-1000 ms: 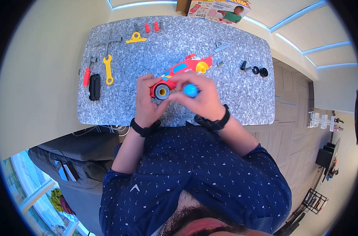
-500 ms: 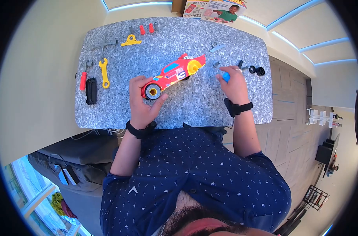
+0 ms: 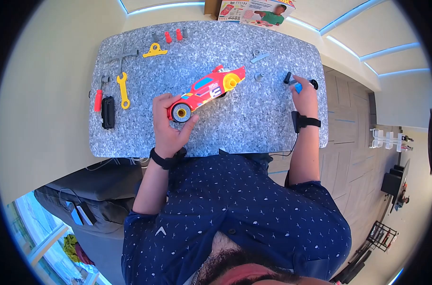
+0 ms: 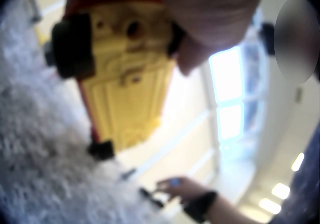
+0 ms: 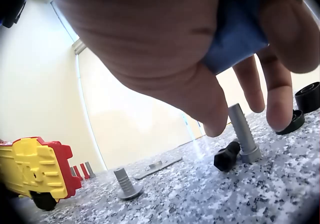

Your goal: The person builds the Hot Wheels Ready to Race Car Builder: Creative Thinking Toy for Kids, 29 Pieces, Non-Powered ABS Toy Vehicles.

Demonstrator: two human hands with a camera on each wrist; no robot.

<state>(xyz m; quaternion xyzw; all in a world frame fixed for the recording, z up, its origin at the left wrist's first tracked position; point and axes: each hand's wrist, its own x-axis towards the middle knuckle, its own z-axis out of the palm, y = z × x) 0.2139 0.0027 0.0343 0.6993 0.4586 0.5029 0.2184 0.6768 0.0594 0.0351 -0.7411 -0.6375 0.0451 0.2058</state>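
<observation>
Your left hand (image 3: 166,135) pinches the red toy car (image 3: 207,89), mid-frame, by its wheel end; your right hand (image 3: 306,99), upper right, clasps a blue piece (image 5: 235,36), fingers lowered around the upright grey bolt (image 5: 242,131). Crowded fingers could topple the bolt.

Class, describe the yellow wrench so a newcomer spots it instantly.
On the speckled tabletop, look left of the red car. The yellow wrench lies beside the red-handled tool, ring end toward the person. Its long shape, open at one end, distinguishes it from the stubbier yellow bracket.
</observation>
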